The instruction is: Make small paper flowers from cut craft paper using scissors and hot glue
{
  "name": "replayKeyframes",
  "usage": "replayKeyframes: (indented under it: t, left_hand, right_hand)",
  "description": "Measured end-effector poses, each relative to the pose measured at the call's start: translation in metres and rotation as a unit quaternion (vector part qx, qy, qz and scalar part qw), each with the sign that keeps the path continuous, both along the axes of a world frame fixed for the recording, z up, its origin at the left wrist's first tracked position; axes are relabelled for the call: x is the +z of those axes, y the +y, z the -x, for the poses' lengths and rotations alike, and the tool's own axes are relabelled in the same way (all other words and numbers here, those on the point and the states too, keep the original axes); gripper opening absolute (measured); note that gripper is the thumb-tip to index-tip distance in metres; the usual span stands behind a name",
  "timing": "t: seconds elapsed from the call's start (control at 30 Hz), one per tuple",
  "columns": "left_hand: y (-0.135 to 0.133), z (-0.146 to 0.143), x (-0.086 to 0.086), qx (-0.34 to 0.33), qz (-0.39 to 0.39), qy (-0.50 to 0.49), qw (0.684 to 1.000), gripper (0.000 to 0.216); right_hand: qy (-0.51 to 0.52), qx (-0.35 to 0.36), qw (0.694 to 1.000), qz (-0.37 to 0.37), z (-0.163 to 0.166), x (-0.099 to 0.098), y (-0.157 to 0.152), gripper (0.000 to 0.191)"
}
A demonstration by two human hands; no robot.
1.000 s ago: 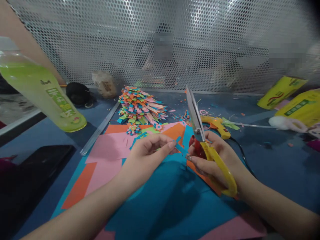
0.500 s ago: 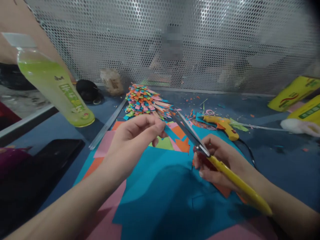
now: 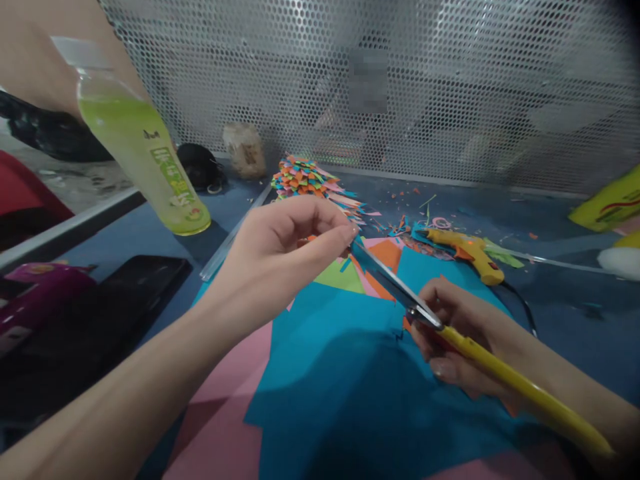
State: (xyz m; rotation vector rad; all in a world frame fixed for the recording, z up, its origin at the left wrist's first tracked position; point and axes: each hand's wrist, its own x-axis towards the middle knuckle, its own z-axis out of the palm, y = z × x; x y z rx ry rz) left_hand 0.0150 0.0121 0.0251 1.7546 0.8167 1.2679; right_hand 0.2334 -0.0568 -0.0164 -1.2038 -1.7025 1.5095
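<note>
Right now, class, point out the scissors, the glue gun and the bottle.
Scissors [image 3: 475, 352]: head view, on the yellow handle.
Glue gun [image 3: 476, 249]: head view, on the yellow body.
Bottle [image 3: 140, 150]: head view, on the side, where green shows.

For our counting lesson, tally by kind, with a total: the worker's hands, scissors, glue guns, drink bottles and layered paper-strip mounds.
Bare left hand and right hand: 2
Yellow-handled metal scissors: 1
Yellow plastic glue gun: 1
Clear plastic bottle of green drink: 1
Layered multicoloured paper-strip mound: 1
Total: 6
</note>
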Motion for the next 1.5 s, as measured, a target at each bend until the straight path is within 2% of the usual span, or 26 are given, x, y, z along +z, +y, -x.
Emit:
replayKeyframes:
  t: [0.33,0.63,0.9,1.1,1.5]
  left_hand:
    - [0.0001,0.0023,0.0,0.014,-0.008,0.048,0.999,0.013]
    - [-0.001,0.0006,-0.0002,0.028,-0.033,0.044,0.998,0.013]
    - [-0.0037,0.001,0.0022,0.034,-0.016,0.04,0.999,0.012]
    - [-0.0051,0.0003,0.0014,0.065,-0.052,0.058,0.995,0.009]
    - [-0.004,0.0024,0.0004,0.087,-0.1,0.085,0.987,0.009]
  right_hand:
    - [-0.005,0.005,1.0,0.016,-0.0015,0.0004,-0.0018,0.033]
    - [-0.008,0.003,1.0,0.014,-0.0017,-0.0001,-0.0011,0.035]
    - [-0.01,-0.001,1.0,-0.001,-0.0002,0.0043,-0.0015,0.034]
    - [-0.011,0.0,1.0,0.001,-0.0006,0.0034,-0.0011,0.033]
    - [-0.019,0.002,1.0,0.012,0.0005,0.0042,-0.0009,0.034]
